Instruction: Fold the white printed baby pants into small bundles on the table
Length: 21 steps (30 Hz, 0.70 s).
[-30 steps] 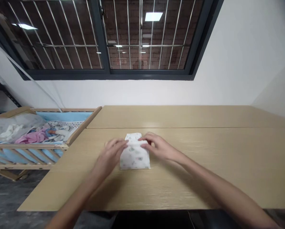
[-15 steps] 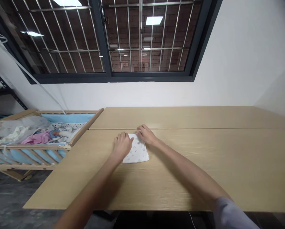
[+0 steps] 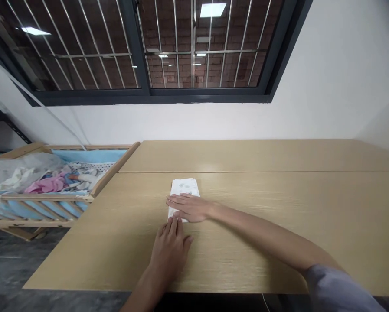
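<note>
Where both touched its far end before, right hand (image 3: 189, 208) lies flat on folded cloth (image 3: 184, 187), left hand (image 3: 171, 245) flat beside it

The right hand (image 3: 189, 208) lies flat over the near half of the folded cloth (image 3: 184, 187), hiding it, and the cloth's print is too small to read. The crib (image 3: 116, 167) runs off the left edge, its clothes (image 3: 47, 184) too jumbled to tell apart.
</note>
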Available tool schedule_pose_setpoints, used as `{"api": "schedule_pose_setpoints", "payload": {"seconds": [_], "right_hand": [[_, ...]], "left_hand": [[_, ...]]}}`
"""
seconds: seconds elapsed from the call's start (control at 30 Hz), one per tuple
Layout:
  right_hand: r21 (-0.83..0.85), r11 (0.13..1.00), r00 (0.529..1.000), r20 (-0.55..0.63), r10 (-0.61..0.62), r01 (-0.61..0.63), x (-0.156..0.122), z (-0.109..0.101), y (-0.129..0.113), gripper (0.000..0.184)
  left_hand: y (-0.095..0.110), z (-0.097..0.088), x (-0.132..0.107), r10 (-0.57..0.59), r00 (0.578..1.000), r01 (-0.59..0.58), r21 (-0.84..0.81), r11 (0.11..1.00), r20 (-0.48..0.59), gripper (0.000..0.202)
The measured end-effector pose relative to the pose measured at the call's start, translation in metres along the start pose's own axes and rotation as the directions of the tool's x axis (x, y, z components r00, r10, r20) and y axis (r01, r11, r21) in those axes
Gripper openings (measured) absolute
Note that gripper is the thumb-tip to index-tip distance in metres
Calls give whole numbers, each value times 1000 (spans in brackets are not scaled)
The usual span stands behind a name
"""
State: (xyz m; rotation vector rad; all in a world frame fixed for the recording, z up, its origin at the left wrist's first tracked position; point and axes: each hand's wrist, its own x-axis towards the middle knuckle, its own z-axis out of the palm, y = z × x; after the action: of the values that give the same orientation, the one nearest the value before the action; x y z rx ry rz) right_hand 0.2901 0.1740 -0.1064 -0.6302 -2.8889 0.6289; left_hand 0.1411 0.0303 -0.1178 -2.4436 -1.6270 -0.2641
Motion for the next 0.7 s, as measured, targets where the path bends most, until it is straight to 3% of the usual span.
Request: {"api": "schedule_pose_setpoints", "payload": {"seconds": [0.2,0.37,0.53,0.7], "right_hand": [[-141,983,991,-77,111,-121,13,-19,58,64],[-156,977,987,-95,133,-146,21,-25,75,64],[-150,978,980,-158,119,-143,9,-31,58,67],[-200,964,949,-295,113,-177,-32,-44,9,54]], "left_hand": [[-5,8,-5,10,1000,-10,13,1000,1,52],[-4,3,-4,2,1000,-1,-26,1000,25,50],[-7,-14,4,47,994,-41,-71,997,96,38],[-35,-27,12,57,989,-17,-275,961,138,29]]}}
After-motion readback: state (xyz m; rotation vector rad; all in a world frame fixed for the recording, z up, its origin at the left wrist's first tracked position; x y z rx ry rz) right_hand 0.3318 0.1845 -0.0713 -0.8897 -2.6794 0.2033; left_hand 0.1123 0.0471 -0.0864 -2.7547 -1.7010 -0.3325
